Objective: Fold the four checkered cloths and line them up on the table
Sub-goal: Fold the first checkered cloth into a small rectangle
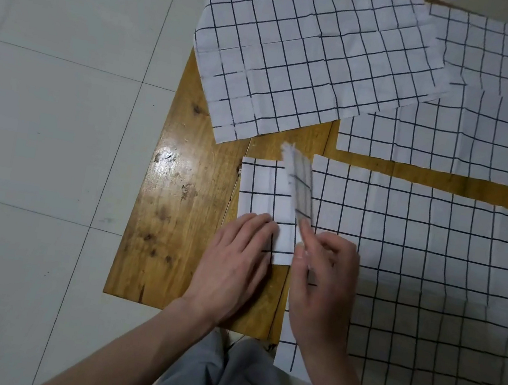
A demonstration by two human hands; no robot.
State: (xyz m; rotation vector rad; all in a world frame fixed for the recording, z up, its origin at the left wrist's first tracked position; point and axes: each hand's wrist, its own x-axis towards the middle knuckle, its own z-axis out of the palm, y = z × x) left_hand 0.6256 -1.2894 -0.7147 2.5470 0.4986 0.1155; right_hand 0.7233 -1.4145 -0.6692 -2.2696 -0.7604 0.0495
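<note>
A small folded white cloth with black grid lines lies on the wooden table near its front. My left hand presses flat on its near edge. My right hand pinches a raised flap of this cloth, which stands up blurred between the folded part and a large checkered cloth spread flat to the right. Another checkered cloth lies flat and skewed at the back. Under it a third spread cloth covers the back right.
The table stands on a white tiled floor that fills the left side. The near cloth hangs over the table's front edge. My grey trouser legs show at the bottom centre.
</note>
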